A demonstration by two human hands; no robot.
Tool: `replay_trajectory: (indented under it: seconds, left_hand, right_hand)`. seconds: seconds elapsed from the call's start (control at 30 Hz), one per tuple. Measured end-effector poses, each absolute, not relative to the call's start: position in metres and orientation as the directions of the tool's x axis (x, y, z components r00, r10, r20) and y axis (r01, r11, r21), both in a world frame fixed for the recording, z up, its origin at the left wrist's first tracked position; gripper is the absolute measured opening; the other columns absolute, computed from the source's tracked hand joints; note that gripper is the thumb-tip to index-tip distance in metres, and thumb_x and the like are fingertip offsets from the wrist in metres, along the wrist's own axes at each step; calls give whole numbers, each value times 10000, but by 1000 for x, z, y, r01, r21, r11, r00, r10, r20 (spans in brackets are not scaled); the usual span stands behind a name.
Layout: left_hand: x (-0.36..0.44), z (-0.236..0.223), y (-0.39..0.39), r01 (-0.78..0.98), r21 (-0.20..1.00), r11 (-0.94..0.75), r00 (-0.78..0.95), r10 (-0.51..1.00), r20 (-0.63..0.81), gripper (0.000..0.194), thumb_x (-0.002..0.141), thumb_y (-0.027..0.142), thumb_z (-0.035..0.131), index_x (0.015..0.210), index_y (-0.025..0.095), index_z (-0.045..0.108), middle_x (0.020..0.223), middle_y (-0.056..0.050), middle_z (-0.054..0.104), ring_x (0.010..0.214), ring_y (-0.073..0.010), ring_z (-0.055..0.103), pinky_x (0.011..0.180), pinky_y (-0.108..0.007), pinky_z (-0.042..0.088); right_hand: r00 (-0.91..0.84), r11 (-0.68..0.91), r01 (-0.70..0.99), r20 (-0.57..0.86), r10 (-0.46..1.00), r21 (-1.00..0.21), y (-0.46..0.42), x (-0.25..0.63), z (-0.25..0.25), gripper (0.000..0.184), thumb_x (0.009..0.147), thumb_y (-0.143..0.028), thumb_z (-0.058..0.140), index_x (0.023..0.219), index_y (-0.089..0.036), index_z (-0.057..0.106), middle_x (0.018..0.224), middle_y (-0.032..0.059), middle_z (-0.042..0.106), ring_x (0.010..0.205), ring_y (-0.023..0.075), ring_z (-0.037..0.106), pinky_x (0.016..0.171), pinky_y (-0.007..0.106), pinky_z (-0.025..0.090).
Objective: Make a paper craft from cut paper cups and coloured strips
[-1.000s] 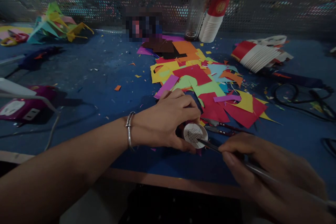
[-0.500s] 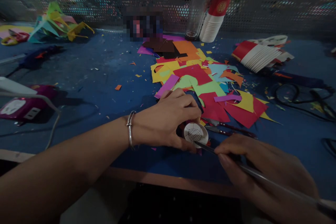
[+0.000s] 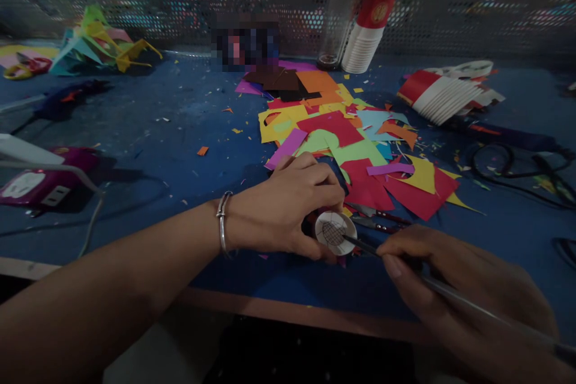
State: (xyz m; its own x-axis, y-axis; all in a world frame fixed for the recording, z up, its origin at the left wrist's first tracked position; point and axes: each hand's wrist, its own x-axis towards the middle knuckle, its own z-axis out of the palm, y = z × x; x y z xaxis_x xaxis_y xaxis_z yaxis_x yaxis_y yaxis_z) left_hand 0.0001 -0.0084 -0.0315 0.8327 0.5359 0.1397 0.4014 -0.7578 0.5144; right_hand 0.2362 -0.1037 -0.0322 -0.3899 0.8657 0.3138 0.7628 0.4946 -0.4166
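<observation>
My left hand (image 3: pixel 299 207), with a silver bangle at the wrist, is closed around a small paper cup (image 3: pixel 324 247). Its round white end faces me and carries a dark crosshatched grid with lines running out toward the rim. Most of the cup's side is hidden by my fingers. In my right hand (image 3: pixel 463 288) a pen (image 3: pixel 450 292) with a clear barrel is gripped, its dark tip touching the white end just right of the grid. Just behind the cup lie scissors (image 3: pixel 378 225) with dark red handles, partly covered.
Coloured paper scraps (image 3: pixel 333 144) spread over the blue table (image 3: pixel 180 132). Stacked paper cups (image 3: pixel 371 27) stand by a clear bottle (image 3: pixel 337 18); another cup stack (image 3: pixel 443 96) lies right. At left are a glue gun (image 3: pixel 67 99), a purple power adapter (image 3: pixel 49 177) with a cable, and paper shapes (image 3: pixel 94 42).
The pen tip has shifted right, from the grid's lower edge to its right side. My right hand has moved slightly right with it. My left hand and the cup stay nearly still.
</observation>
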Motion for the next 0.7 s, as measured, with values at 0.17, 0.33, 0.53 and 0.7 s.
replay_trajectory:
  seconds: [0.17,0.33,0.53,0.7]
  left_hand:
    - [0,-31,-9,409,521,-749,828,545,133,456,702,497,889,1038,242,714,1144,-44,636,1102,-273,524,927,-381,328]
    - [0,-32,-8,406,517,-754,834,537,128,464,714,512,877,1045,233,710,1149,-45,631,1101,-268,518,919,-375,313]
    - [0,-32,-8,412,510,-755,832,539,127,461,721,536,865,1026,230,705,1141,-45,635,1089,-267,511,905,-369,315]
    - [0,-33,-8,404,506,-762,828,540,153,461,732,557,846,1010,219,701,1139,-44,633,1076,-265,515,915,-372,327]
  right_hand:
    - [-349,466,786,330,877,-406,-104,237,-33,205,995,-312,491,857,-272,637,712,-32,704,575,144,649,628,253,527]
    - [-354,493,767,370,859,-411,-103,237,-35,124,984,-286,525,895,-285,611,698,-65,677,572,122,644,619,214,519]
    - [-389,529,772,397,832,-352,-103,237,-32,133,1000,-288,499,907,-285,595,719,-76,709,579,108,677,593,191,517]
    - [-421,562,715,386,821,-416,-104,235,-32,152,1002,-263,486,917,-279,612,742,-59,730,569,106,678,585,196,516]
